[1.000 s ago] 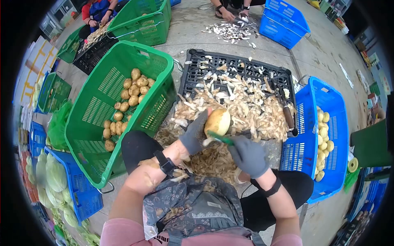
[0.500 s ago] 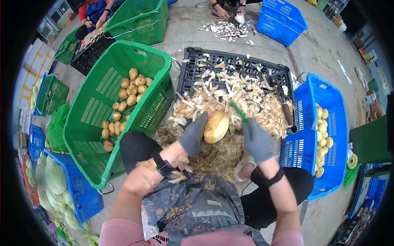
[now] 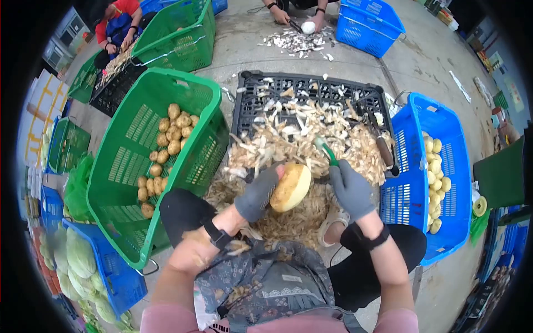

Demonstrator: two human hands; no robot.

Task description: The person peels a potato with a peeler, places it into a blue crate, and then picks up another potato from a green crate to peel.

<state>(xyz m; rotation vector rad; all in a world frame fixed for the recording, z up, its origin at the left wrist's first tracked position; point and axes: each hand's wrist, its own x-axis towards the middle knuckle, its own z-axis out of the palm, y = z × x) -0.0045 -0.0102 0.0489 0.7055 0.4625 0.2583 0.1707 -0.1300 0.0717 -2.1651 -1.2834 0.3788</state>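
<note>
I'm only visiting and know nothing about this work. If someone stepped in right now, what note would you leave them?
Left hand: gloved, shut on a potato, held over the peel pile.
Right hand: gloved, shut on a green peeler, lifted clear of the potato.
Things: unpeeled potatoes in the green basket on the left; peeled potatoes in the blue basket on the right; the peel pile lies on the black crate.
Done: a batch peeled.
Left: the potato in hand, which looks partly peeled, and the green basket's load.
</note>
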